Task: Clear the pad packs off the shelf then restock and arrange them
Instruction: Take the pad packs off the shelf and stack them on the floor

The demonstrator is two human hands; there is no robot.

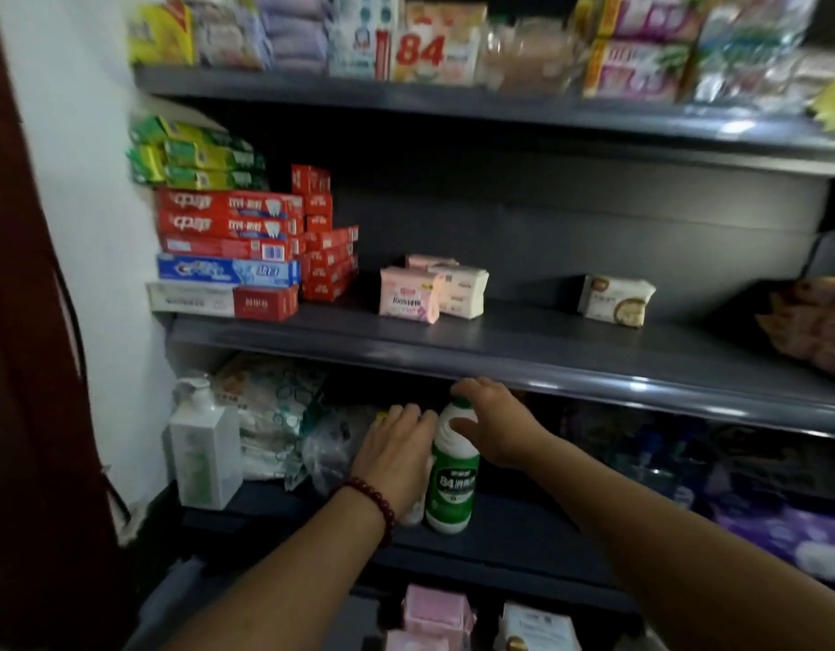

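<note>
Presently the left hand (397, 455) is lying flat, fingers straight, against the left side of the green-and-white bottle (453, 483), which is standing upright near the front edge of the lower shelf (523, 514). The right hand (498, 427) is arching over the bottle's cap, thumb at its shoulder; with the blur I cannot tell whether it is gripping or only hovering. Probably both hands are bracketing the bottle to shift it and free room. On the middle shelf (547, 350) above, a pink pad pack (408, 297) and a cream pad pack (465, 288) are sitting touching near the middle, with a lone cream pack (615, 300) well apart towards the right end, so the clearing is looking unfinished. Toothpaste boxes (227, 246) are filling that shelf's left corner. Spare packs (434, 613) are waiting below the lower shelf's front edge.
</note>
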